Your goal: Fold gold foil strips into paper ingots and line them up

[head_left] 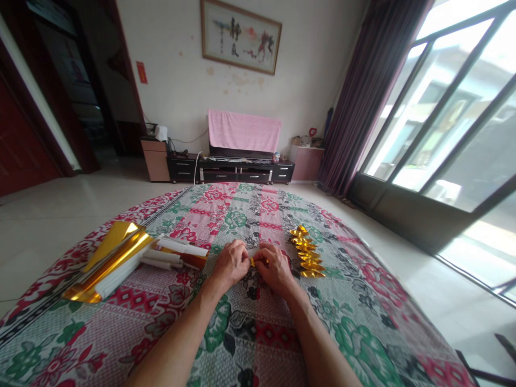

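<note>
Near the middle of the cloth-covered table [278,333], my left hand [231,263] and my right hand [274,267] are close together, fingers pinched. Between them a small gold foil piece [253,262] shows, gripped from both sides and mostly hidden by the fingers. Just right of my right hand, several folded gold foil pieces [308,257] lie in a column running away from me. To the left of my left hand are stacked white paper bundles [163,258], and farther left lie large gold foil sheets [121,255], partly rolled, with white paper.
Beyond the table stands a low black cabinet [236,174] carrying a screen covered by a pink cloth [244,130]. A dark curtain [363,91] and large windows are at the right. A black object's edge shows at the lower right corner.
</note>
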Demonstrator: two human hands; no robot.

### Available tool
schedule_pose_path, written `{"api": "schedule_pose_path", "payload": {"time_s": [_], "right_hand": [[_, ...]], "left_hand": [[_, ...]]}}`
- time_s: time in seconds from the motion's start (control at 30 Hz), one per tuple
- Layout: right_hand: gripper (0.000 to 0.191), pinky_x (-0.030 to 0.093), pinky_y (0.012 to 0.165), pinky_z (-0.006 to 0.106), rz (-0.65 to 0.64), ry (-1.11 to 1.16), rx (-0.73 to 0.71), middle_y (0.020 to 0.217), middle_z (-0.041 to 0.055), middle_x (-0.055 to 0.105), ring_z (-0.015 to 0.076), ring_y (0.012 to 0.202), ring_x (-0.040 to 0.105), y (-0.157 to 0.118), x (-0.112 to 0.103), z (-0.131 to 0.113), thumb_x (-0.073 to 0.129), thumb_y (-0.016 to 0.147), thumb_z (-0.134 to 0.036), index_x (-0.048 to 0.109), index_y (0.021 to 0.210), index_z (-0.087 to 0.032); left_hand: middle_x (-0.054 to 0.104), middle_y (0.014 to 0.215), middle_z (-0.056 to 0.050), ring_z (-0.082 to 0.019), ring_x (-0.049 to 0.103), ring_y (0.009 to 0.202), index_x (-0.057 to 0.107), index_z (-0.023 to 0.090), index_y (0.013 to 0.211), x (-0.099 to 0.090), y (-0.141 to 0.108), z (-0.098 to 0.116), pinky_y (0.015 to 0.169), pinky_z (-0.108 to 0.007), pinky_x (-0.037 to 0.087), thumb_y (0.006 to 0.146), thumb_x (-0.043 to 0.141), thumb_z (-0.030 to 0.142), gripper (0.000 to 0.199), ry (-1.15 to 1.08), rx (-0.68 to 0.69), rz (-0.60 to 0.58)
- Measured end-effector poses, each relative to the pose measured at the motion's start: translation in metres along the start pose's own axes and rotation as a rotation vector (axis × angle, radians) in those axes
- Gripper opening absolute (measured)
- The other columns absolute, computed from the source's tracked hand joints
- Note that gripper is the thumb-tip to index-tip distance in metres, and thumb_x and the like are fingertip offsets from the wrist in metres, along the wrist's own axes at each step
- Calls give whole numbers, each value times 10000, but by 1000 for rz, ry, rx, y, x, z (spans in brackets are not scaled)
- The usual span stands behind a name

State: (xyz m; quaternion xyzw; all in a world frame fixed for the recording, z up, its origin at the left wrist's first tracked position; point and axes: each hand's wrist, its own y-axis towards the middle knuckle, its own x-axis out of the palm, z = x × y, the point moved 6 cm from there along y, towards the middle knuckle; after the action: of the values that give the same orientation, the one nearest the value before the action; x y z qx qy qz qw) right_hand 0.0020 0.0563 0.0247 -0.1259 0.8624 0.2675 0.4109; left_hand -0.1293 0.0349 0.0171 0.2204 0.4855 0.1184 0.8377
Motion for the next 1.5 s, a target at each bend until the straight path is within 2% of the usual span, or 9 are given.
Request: {"api": "schedule_pose_path", "payload": {"time_s": [0.13,0.4,0.63,0.77,0.97,1.13,1.27,1.5], "right_hand": [[163,371,883,319,-24,-21,-10,1166,-1,565,181,1053,506,-1,0,-3,551,755,-219,689,817,-278],[143,368,877,330,21,-79,31,1135,2,591,193,1036,518,-1,1,-7,568,767,-323,700,752,-271],[129,367,862,317,9,-89,49,1120,-11,595,189,1012,524,0,2,-6,577,755,-307,701,734,-275],[124,367,858,310,13,-86,51,1125,-7,592,187,1010,521,0,2,-6,579,747,-295,698,726,-270],[113,360,860,320,12,-84,43,1118,6,586,195,1024,505,2,2,-6,576,743,-290,682,738,-251],[285,337,892,347,13,-84,-18,1208,17,537,206,1091,462,0,1,-12,556,752,-262,612,1031,-264],[234,328,896,324,-9,-98,-61,1140,5,573,182,1071,467,0,1,-15,473,805,-221,616,986,-263],[248,355,826,295,1,-126,21,992,41,602,186,939,513,4,-2,-8,501,757,-186,620,967,-242]], "left_hand": [[580,917,-63,-199,533,985,562,176,705,0,1,0,892,-336,433,698,545,113,66,5,13,-3],[585,905,-50,-184,542,963,584,181,722,1,2,-2,890,-324,429,674,546,66,130,-61,6,-23],[606,980,-58,-175,569,944,597,174,688,1,3,-8,884,-320,440,632,499,-4,210,-139,-20,14],[622,952,-52,-167,574,939,589,175,691,-2,2,-11,878,-316,444,594,449,-37,271,-162,-63,41],[597,786,-22,-139,557,731,585,183,765,-19,-4,0,727,-261,453,640,453,18,246,-89,-96,79],[575,797,-30,-165,532,815,623,198,746,-18,-8,15,752,-270,430,709,526,120,129,9,15,-44],[570,803,-27,-162,521,829,648,213,758,-15,-8,15,761,-272,420,775,510,168,146,54,15,-88],[561,832,-25,-154,520,836,640,214,815,-17,-4,17,767,-260,425,773,511,148,151,65,-14,-68]]}}
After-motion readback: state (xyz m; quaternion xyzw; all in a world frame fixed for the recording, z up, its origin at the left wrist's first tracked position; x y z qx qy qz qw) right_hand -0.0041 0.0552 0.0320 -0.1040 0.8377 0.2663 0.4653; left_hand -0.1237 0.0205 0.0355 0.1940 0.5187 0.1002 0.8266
